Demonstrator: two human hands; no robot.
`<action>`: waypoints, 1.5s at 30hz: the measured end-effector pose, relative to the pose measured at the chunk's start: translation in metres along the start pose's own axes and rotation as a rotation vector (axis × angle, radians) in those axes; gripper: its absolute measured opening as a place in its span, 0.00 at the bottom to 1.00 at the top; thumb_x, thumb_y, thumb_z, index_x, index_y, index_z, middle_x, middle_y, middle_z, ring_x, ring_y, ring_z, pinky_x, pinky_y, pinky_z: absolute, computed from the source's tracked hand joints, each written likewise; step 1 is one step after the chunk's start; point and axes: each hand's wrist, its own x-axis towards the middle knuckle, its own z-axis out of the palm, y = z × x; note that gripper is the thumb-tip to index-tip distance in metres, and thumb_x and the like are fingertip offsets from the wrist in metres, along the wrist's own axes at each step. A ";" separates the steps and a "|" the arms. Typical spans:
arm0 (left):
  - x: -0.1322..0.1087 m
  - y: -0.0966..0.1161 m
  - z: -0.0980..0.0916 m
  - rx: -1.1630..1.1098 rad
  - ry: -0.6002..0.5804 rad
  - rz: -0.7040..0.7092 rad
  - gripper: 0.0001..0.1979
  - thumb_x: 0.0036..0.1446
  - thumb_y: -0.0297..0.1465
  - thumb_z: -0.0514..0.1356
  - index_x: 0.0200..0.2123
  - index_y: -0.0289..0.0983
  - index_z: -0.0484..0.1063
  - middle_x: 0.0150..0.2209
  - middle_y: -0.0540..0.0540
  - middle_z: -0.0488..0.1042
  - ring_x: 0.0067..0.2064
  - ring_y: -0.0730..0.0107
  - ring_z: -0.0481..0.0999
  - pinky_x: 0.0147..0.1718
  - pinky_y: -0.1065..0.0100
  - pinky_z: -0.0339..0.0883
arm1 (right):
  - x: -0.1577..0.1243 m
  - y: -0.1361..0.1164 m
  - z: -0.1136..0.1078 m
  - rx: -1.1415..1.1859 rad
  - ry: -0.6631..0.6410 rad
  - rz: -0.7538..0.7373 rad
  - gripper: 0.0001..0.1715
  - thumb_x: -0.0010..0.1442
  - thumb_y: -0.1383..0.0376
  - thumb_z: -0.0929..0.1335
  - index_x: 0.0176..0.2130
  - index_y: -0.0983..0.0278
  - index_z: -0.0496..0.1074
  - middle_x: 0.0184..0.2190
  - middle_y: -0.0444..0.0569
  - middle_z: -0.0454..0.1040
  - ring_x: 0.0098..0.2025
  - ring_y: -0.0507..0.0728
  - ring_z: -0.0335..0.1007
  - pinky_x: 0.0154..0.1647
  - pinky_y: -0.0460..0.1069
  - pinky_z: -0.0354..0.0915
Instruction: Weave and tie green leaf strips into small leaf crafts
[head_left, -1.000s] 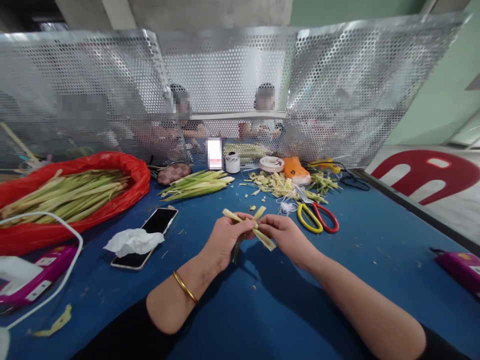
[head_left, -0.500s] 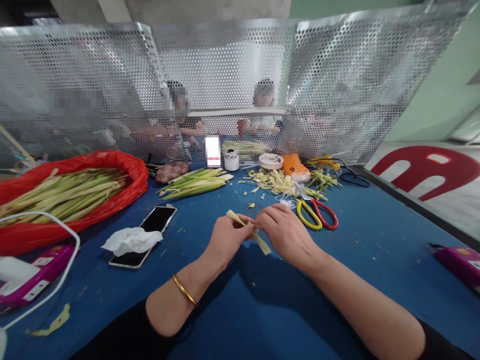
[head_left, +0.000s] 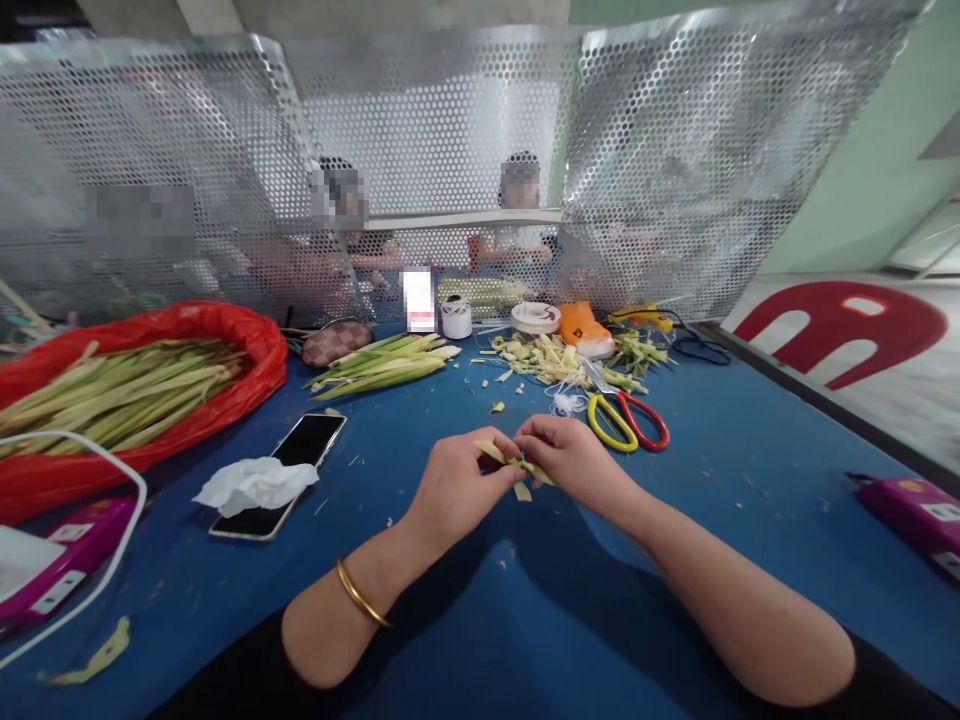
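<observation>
Pinching leaf strips (head_left: pixel 492 452) with both hands, low over the middle of the blue worktop (head_left: pixel 465 640): left hand (head_left: pixel 457 485) and right hand (head_left: pixel 574 460) both closed on them, fingertips almost meeting. Three strip ends show: one up-left, one below, one toward your right palm. Can't tell how many strips; your fingers hide the crossing.

Versus half a second ago: your right hand was arched over the crossing, with a long tail running down-right. Now it sits flatter, the lower end is a short stub, and another end shows on the right. Other gear unmoved; your view shifted slightly.

Counts, from your grip:
- Beyond, right: 1 scissors (head_left: pixel 624 405), 1 string tangle (head_left: pixel 568 403), 1 trimmings heap (head_left: pixel 544 360), 1 orange packet (head_left: pixel 583 325).
- Straight beyond: 1 tape roll (head_left: pixel 536 325), 1 white jar (head_left: pixel 456 318).
- Beyond, left: 1 leaf bundle (head_left: pixel 382 365), 1 checked pouch (head_left: pixel 336 343).
- Left: 1 dark phone (head_left: pixel 315 440) with 1 tissue (head_left: pixel 255 485) on it, then 1 red bag (head_left: pixel 202 425) of leaves.
- Far left and far right: 2 purple power strips (head_left: pixel 97 530), one each side.
</observation>
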 end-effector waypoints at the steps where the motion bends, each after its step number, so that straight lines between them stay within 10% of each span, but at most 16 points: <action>1: 0.000 0.000 0.000 -0.018 -0.013 0.009 0.01 0.48 0.27 0.63 0.28 0.37 0.75 0.28 0.50 0.78 0.30 0.70 0.77 0.32 0.72 0.67 | 0.000 -0.001 0.000 0.070 -0.022 0.051 0.08 0.55 0.68 0.64 0.24 0.63 0.68 0.18 0.42 0.70 0.20 0.50 0.67 0.23 0.44 0.61; 12: 0.009 -0.007 -0.002 -0.241 0.227 -0.084 0.06 0.44 0.31 0.67 0.26 0.36 0.74 0.24 0.51 0.75 0.26 0.73 0.73 0.26 0.74 0.65 | 0.006 0.011 0.005 0.475 -0.197 0.203 0.09 0.51 0.63 0.70 0.25 0.66 0.69 0.18 0.41 0.68 0.19 0.49 0.64 0.25 0.46 0.64; 22: 0.013 -0.021 -0.003 -0.159 0.358 -0.151 0.07 0.45 0.34 0.66 0.26 0.37 0.75 0.23 0.50 0.76 0.26 0.70 0.74 0.25 0.72 0.64 | -0.009 0.002 0.009 -0.473 0.122 -0.434 0.10 0.62 0.70 0.61 0.33 0.63 0.70 0.28 0.47 0.73 0.31 0.53 0.68 0.32 0.47 0.58; 36: 0.011 -0.016 -0.002 0.020 0.296 -0.104 0.04 0.45 0.31 0.64 0.26 0.37 0.77 0.23 0.50 0.76 0.25 0.72 0.72 0.24 0.73 0.62 | -0.006 0.005 0.006 -0.817 0.148 -0.747 0.15 0.58 0.78 0.60 0.32 0.65 0.71 0.28 0.48 0.72 0.29 0.54 0.64 0.38 0.50 0.56; 45: 0.004 -0.007 0.000 0.199 0.134 -0.009 0.03 0.47 0.29 0.61 0.24 0.38 0.76 0.23 0.51 0.76 0.23 0.74 0.70 0.24 0.73 0.59 | -0.003 0.004 0.000 -0.508 0.122 -0.427 0.12 0.61 0.73 0.60 0.30 0.63 0.69 0.27 0.46 0.73 0.29 0.53 0.65 0.32 0.47 0.56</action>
